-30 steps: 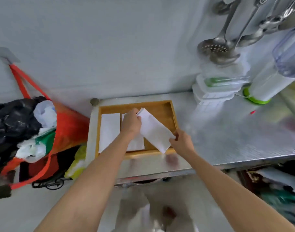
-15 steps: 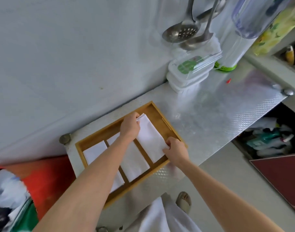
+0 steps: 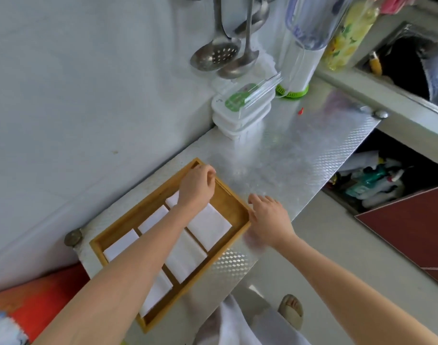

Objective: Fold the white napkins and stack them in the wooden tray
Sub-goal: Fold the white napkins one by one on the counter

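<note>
A wooden tray [image 3: 235, 207] with three compartments sits on the metal counter against the wall. Folded white napkins lie in it: one in the right compartment [image 3: 209, 227], one in the middle [image 3: 185, 257], one in the left [image 3: 121, 245]. My left hand [image 3: 196, 186] hovers over the far end of the right compartment with fingers loosely curled, holding nothing. My right hand [image 3: 269, 217] is beside the tray's right rim, fingers spread and relaxed, not holding the napkin.
The metal counter [image 3: 300, 158] runs to the right. Stacked plastic boxes [image 3: 240, 113] and a blender [image 3: 302, 53] stand at the back; ladles [image 3: 218, 53] hang on the wall. An orange bag [image 3: 34, 300] hangs at the left. An open cabinet [image 3: 377, 178] lies below right.
Both hands let go of the napkin, which now lies flat in the right compartment. My left hand lifted toward the tray's far end; my right hand moved off to the tray's right side.
</note>
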Available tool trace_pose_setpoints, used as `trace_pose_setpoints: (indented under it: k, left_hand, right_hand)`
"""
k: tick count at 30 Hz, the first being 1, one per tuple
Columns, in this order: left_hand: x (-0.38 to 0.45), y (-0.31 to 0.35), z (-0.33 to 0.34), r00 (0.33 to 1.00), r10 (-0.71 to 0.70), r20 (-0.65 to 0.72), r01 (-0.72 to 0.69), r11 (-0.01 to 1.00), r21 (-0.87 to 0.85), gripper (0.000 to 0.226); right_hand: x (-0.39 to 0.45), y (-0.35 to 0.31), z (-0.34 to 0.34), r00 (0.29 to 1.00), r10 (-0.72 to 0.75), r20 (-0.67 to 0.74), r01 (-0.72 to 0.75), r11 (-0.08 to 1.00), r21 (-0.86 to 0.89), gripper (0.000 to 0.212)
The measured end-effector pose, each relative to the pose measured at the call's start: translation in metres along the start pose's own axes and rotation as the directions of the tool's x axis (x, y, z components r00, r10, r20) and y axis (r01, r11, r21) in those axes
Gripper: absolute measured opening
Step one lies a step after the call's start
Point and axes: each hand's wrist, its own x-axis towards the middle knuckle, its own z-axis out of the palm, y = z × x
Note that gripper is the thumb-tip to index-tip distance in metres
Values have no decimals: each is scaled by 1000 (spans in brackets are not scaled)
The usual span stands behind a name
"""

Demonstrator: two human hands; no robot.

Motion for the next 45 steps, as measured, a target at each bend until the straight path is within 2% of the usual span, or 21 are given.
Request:
trace_pose_setpoints:
  k: [2, 4, 9, 13, 18, 23, 29, 34, 38, 41, 45]
  left_hand:
    - [3, 43, 9, 978, 78, 193, -82, 997, 11, 17]
    - [5, 93, 28, 923, 157, 351, -195, 978, 77, 17]
    - [3, 245, 106, 785, 361, 503, -479, 869, 125, 18]
    - [-15, 378, 174, 679, 471, 563, -627, 771, 110, 20]
    - [-51, 544, 257, 498, 603, 624, -800, 597, 61, 21]
    - [-79, 663, 326, 332, 674, 659, -911, 411, 39, 27]
    - [-65, 771, 408, 239, 696, 677, -951, 309, 19, 29]
    - [-33, 875, 472, 212, 683, 699, -952, 305, -10, 39]
    - [-21, 952, 513, 179, 703, 688, -961, 275, -31, 40]
    - [-28, 991, 537, 172, 708, 685, -958, 281, -50, 42]
    - [-45, 1032, 575, 116, 722, 682, -970, 230, -78, 45]
  right_hand:
    - [-9, 38, -21, 996, 81, -41, -81, 997, 11, 18]
    - [-23, 84, -44, 978, 190, -90, -189, 982, 26, 19]
    - [-96, 217, -99, 877, 427, -221, -427, 903, 51, 15]
    - [-181, 327, -143, 752, 578, -316, -576, 810, 109, 15]
    - [-289, 447, -196, 553, 735, -394, -737, 651, 181, 14]
    - [-367, 538, -223, 344, 847, -406, -829, 477, 292, 15]
    - [-411, 640, -242, 194, 904, -380, -858, 344, 381, 18]
    - [-421, 727, -276, 121, 932, -342, -867, 267, 420, 19]
    - [-438, 795, -300, 92, 944, -316, -867, 232, 441, 16]
    - [-459, 844, -314, 105, 942, -317, -870, 242, 429, 17]
    - [-485, 921, -329, 157, 943, -295, -882, 268, 386, 22]
